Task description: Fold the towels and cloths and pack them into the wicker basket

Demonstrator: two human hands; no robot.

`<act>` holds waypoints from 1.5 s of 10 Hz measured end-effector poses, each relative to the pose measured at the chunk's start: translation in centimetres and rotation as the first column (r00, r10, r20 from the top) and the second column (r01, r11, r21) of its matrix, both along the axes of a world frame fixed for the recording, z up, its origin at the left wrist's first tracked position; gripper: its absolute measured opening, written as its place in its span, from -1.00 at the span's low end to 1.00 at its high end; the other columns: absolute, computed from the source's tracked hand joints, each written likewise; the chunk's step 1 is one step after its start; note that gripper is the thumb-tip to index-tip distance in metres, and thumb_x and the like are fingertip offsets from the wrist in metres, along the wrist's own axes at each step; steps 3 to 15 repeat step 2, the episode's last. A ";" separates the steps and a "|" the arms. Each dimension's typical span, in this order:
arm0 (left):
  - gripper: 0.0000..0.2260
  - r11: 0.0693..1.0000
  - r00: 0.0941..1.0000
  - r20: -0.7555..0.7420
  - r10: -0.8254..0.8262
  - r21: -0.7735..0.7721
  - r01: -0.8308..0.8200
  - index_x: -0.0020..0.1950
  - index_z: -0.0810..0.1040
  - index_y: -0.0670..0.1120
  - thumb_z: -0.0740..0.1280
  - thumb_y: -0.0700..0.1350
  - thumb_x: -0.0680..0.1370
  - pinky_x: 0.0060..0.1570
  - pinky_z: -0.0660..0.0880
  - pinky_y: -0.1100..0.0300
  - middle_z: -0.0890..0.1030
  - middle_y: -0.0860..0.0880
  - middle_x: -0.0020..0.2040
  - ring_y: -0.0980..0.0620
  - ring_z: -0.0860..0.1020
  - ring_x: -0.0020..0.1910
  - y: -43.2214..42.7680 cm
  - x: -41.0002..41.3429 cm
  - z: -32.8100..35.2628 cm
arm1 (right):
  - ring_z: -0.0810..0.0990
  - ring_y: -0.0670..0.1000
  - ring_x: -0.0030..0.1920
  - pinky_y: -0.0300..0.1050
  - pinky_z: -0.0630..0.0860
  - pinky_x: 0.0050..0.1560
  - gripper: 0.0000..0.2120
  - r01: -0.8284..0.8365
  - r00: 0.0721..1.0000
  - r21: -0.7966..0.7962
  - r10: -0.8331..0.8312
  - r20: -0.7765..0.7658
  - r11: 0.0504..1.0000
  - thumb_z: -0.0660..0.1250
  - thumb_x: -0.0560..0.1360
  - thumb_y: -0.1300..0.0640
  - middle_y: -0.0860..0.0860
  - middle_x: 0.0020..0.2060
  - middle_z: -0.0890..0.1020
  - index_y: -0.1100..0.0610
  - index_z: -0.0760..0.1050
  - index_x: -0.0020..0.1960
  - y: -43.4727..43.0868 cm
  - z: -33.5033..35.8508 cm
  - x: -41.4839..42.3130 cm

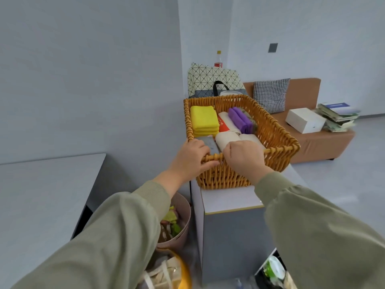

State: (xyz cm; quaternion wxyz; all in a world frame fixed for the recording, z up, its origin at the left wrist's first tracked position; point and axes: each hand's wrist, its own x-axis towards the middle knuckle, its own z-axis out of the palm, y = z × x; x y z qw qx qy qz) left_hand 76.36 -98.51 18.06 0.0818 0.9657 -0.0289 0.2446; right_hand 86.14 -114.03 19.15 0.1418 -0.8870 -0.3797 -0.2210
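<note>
The left hand [190, 155] and right hand [243, 157] are gripping, side by side, the near handle of the wicker basket [275, 130]; it is stretching lengthwise straight ahead of them, folded towels [203, 119] lying just beyond the knuckles

Right hand [244, 157]: fingertips hidden, curled over near rim of wicker basket [277, 130] | grey cloth [208, 143]: near end covered by left hand [190, 157] | bottle [218, 60]: lower body hidden behind patterned bag [208, 78] | book stack [338, 116]: titles blurred | pink bin [184, 217]: partly covered by left sleeve [125, 226].
</note>
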 end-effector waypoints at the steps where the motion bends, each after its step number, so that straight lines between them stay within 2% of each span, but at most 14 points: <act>1: -0.40 0.998 0.998 -0.014 0.069 0.016 -0.068 0.30 0.50 -0.11 0.00 0.27 0.53 0.35 0.18 -0.17 0.48 -0.10 0.32 -0.11 0.34 0.38 -0.1 -1.0 0.3 | 0.54 0.12 -0.10 -0.05 0.40 -0.14 -0.70 -0.001 1.000 -0.066 -0.001 -0.030 0.998 0.05 0.58 0.06 0.10 -0.14 0.58 0.16 0.50 -0.12 0.2 0.7 -0.3; 2: -0.42 0.963 0.966 0.096 0.240 0.104 -0.250 0.51 0.22 -0.03 -0.04 0.23 0.57 0.39 -0.02 -0.31 0.15 -0.12 0.55 -0.12 0.04 0.53 -0.3 -2.7 1.0 | 0.36 0.15 0.33 0.09 0.29 0.32 -0.63 -0.009 0.997 -0.070 0.004 -0.071 0.997 0.02 0.62 0.02 0.14 0.32 0.43 0.16 0.43 0.27 1.0 1.6 -0.9; 15: -0.42 0.963 0.966 0.096 0.240 0.104 -0.250 0.51 0.22 -0.03 -0.04 0.23 0.57 0.39 -0.02 -0.31 0.15 -0.12 0.55 -0.12 0.04 0.53 -0.3 -2.7 1.0 | 0.36 0.15 0.33 0.09 0.29 0.32 -0.63 -0.009 0.997 -0.070 0.004 -0.071 0.997 0.02 0.62 0.02 0.14 0.32 0.43 0.16 0.43 0.27 1.0 1.6 -0.9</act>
